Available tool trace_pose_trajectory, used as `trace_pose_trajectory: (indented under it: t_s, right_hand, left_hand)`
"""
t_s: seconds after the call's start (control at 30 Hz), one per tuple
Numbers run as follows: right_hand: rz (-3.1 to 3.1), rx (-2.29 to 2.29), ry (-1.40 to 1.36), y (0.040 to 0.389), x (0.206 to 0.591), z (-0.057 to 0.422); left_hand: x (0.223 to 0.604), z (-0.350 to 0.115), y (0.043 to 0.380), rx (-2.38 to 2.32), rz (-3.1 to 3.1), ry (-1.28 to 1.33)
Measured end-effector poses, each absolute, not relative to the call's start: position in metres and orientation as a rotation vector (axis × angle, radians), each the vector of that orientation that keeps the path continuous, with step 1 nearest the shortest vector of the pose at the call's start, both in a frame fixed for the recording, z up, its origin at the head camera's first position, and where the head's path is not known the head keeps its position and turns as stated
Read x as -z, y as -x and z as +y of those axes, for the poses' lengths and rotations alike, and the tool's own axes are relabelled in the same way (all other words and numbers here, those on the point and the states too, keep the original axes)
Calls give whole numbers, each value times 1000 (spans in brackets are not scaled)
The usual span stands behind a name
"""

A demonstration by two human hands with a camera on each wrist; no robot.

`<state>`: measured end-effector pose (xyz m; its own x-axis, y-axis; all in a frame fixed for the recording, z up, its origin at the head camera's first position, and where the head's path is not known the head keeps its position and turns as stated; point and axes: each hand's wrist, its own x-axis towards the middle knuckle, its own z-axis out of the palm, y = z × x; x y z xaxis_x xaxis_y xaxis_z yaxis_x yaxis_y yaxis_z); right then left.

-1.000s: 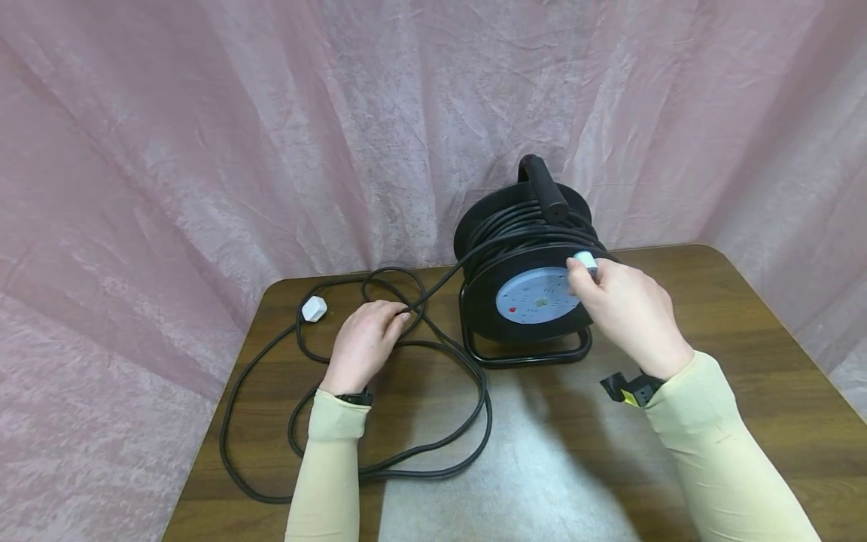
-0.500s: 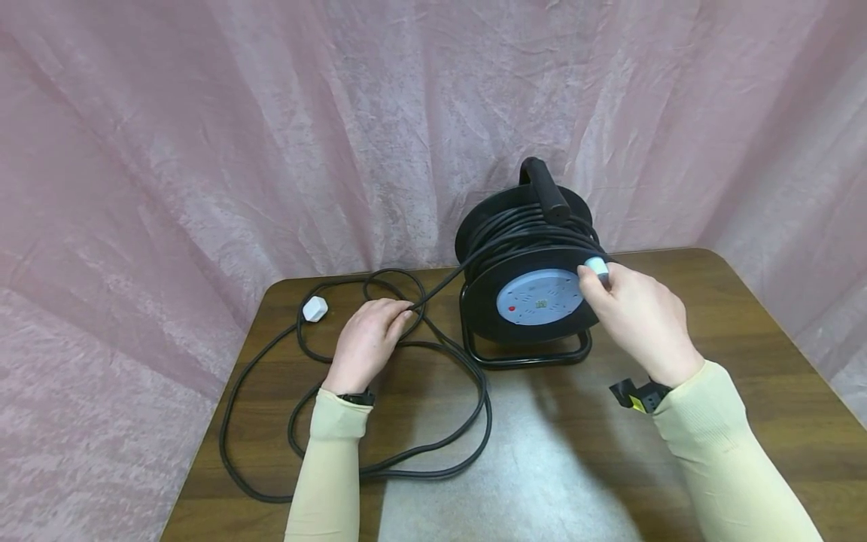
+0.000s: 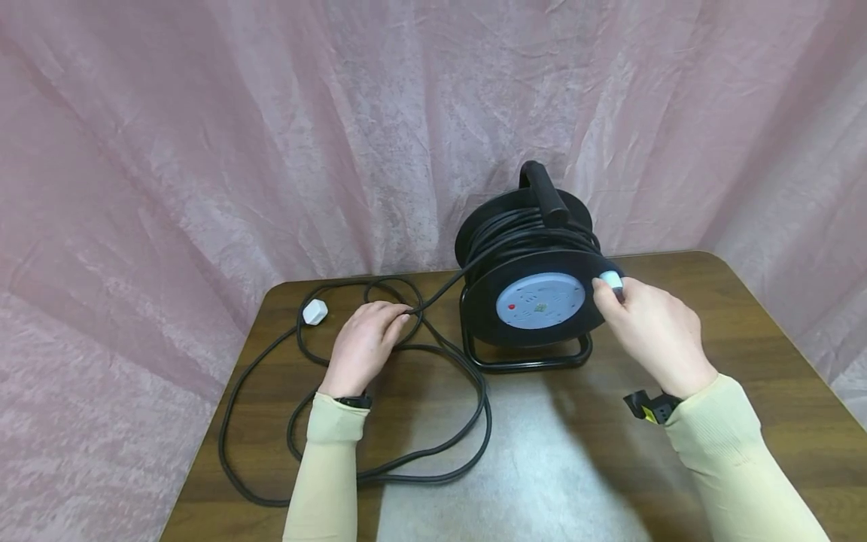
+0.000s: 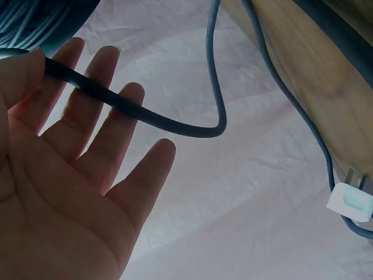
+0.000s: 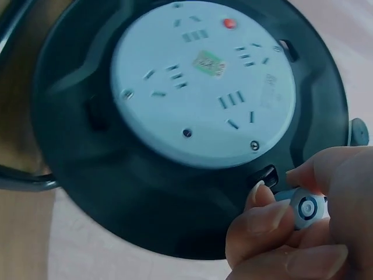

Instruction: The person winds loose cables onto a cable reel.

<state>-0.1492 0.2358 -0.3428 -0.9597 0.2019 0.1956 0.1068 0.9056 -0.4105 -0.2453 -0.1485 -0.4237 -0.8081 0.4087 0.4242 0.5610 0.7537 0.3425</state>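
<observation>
Cable reel [image 3: 535,262] stands on its own black frame, with a pink crushed curtain [image 3: 433,113] hanging behind it from side to side. Beneath it spreads a brown wood-grain table [image 3: 609,467], a patch of glare shining just in front of the reel. Black cable [image 4: 157,119] is wound in many turns on the drum; a loose length leaves the reel's left side, runs to a person's fingers and lies in wide, crossing loops left of the reel.

Two hands in pale yellow sleeves flank the reel. The left hand [image 3: 366,342], to the reel's left, pinches the cable between thumb and index finger, the other fingers stretched out behind it. The right hand [image 3: 646,324], at the reel's front right edge, is closed around the pale crank knob [image 3: 612,280], thumb on one side and curled fingers on the other.

A light blue socket panel [image 3: 540,301] fills the centre of the reel's front disc, and a black carrying handle [image 3: 545,197] juts above the drum. Well left of the reel, a white plug [image 3: 314,312] lies beside a bend of the cable. Smallest is the red button [image 5: 229,23] on the reel's panel.
</observation>
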Motion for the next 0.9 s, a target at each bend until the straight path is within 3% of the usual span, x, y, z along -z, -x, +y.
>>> trace_pose_trajectory:
  t_s: [0.9]
  right_hand:
    - [-2893,-596,263,146,389,252]
  left_hand:
    - [424,-146,242,697,-2606,722]
